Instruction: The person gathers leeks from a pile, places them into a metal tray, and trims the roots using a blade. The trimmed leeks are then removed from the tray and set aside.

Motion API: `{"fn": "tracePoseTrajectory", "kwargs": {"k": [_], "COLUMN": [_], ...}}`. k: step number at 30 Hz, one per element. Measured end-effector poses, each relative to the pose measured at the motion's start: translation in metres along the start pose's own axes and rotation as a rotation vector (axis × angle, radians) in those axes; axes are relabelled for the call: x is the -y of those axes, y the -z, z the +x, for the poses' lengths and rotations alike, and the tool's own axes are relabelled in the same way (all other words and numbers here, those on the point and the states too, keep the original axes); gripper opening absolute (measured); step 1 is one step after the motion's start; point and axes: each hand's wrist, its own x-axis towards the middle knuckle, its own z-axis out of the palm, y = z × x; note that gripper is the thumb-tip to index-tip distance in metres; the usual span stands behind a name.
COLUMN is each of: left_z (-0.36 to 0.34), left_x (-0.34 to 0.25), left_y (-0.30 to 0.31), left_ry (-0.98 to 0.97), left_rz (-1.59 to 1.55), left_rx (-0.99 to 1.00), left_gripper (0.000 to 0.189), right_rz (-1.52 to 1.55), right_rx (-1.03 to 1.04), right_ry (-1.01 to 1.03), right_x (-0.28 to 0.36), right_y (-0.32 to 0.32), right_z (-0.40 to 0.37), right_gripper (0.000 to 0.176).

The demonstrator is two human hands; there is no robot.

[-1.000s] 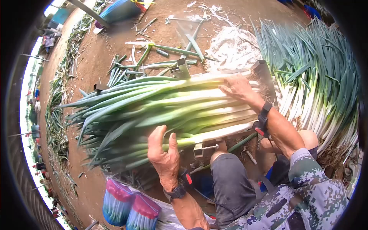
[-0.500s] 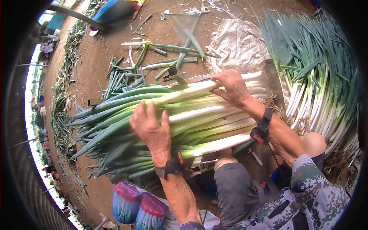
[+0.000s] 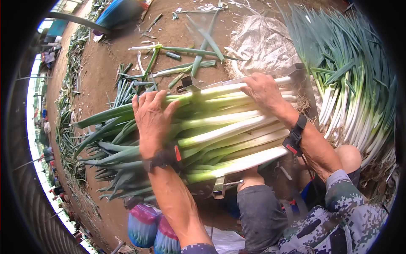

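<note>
A thick layer of long green onions (image 3: 237, 127) lies across a metal frame (image 3: 218, 187), white stems to the right and green leaves to the left. My left hand (image 3: 153, 112) rests on the leaves near the far edge of the pile, fingers bent over them and somewhat apart. On the white stems at the far right, my right hand (image 3: 263, 91) has its thumb and fingers around a stalk near the root end. The roots hang by the frame's right end plate.
More green onions (image 3: 347, 84) lie at the right beside a pale crumpled sack (image 3: 262, 44). Loose leaves (image 3: 186, 70) litter the soil beyond the frame. Bagged bundles (image 3: 143, 226) stand near the bottom, and a blue bundle (image 3: 120, 15) lies at the top left.
My left hand has moved away from me and to the left, up to the far edge of the pile. My right hand has shifted slightly right. The leaves under my left hand have moved.
</note>
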Motion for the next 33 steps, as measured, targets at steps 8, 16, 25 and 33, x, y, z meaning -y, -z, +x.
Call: {"fn": "tracePoseTrajectory", "kwargs": {"k": [8,16,25,33], "left_z": [-0.001,-0.002,0.004,-0.006], "left_x": [0.017,0.024,0.027,0.011], "left_y": [-0.015,-0.05,-0.054,-0.055], "left_ry": [0.134,0.15,0.174,0.233], "left_rz": [-0.299,-0.117,-0.149,-0.13], "left_rx": [0.31,0.267,0.383,0.093], "left_gripper": [0.046,0.04,0.039,0.058], "right_rz": [0.137,0.018,0.203,0.326], "right_rx": [0.142,0.047,0.126,-0.085], "right_ry": [-0.078,-0.09,-0.11,0.032], "right_x": [-0.002,-0.009,-0.018,0.026], "right_y": [0.01,-0.011,-0.019,0.027], "right_z": [0.002,0.006,0.006,-0.004], "right_gripper": [0.038,0.034,0.034,0.032]}}
